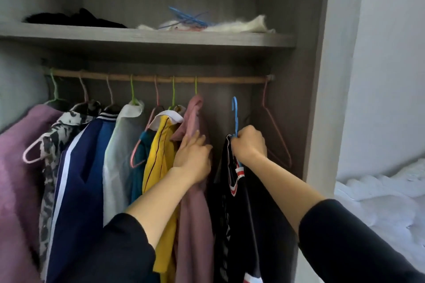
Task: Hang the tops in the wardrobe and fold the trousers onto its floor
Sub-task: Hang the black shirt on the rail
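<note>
Head view: wardrobe rod (pixel 161 78) at 12 o'clock, seven tops hung, eight hangers hooked, one pink hanger (pixel 265 93) bare at rod's 3 o'clock end. Right hand (pixel 249 142) clenched round blue hanger (pixel 235 119) carrying black top (pixel 232 202); hook below rod, unhooked. Left hand (pixel 193 156), fingers straight, flat against dusty-pink top (pixel 195 213). White lettering on black top unreadable. Shelf (pixel 161 40) above: one black item (pixel 76 18), one white fluffy item (pixel 241 26), tangle of blue hangers (pixel 188 18).

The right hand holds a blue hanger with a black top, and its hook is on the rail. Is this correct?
No: the head view shows the right hand holding the blue hanger with the black top, but its hook is below the rail, not on it.
</note>
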